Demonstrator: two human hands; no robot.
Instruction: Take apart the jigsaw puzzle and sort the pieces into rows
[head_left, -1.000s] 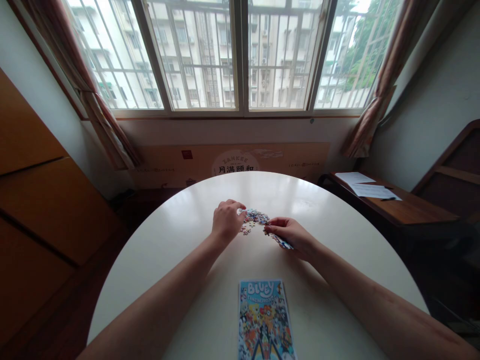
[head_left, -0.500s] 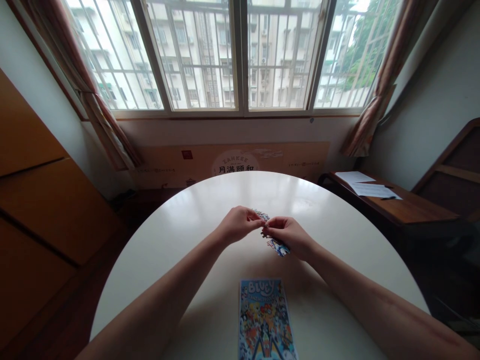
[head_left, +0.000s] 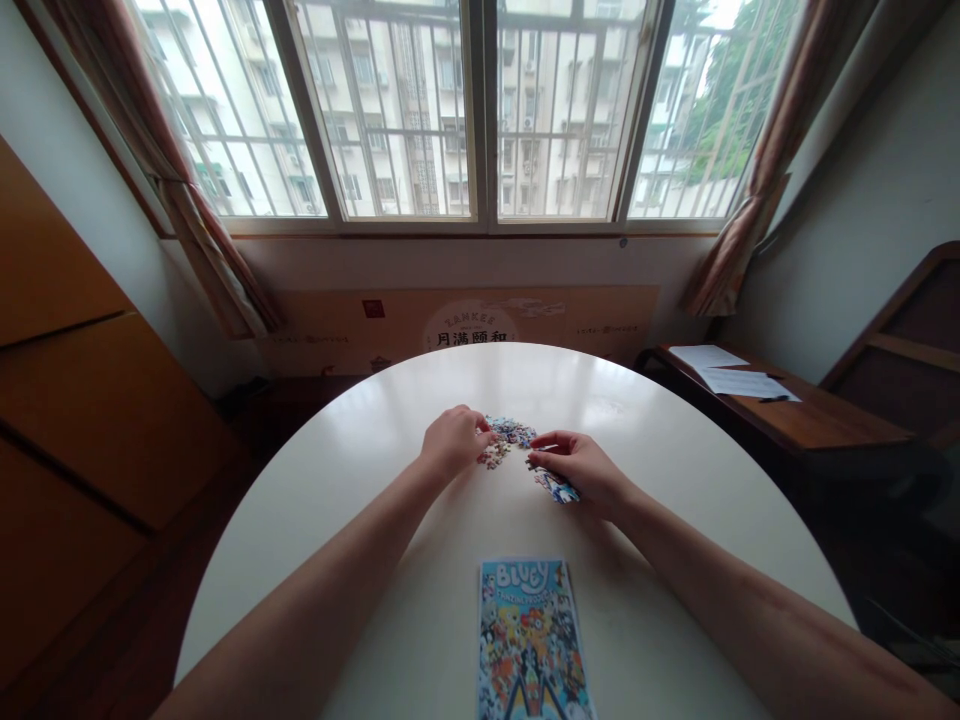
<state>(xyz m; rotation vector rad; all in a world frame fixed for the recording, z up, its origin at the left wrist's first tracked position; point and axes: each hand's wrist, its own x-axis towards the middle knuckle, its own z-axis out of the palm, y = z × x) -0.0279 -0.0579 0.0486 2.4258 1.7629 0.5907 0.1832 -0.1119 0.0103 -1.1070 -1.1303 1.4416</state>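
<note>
The joined puzzle section [head_left: 556, 487] is at the right hand [head_left: 581, 462], over the middle of the white table [head_left: 337, 440], well in from its curved far edge; its long axis slants from far left to near right, one narrow end toward the loose pieces [head_left: 511, 432]. The right hand has hold of this section, thumb and forefinger slightly parted beyond it, the other fingers mostly hidden. The left hand [head_left: 452, 437] is half curled at the left end of the loose pieces, its fingertips among them; whether it pinches one, I cannot tell. Those pieces spread in a band running roughly left to right. Nearer the wearer, the printed picture sheet [head_left: 531, 640] lies flat, long axis running toward the table's far edge, its titled end pointing that way.
</note>
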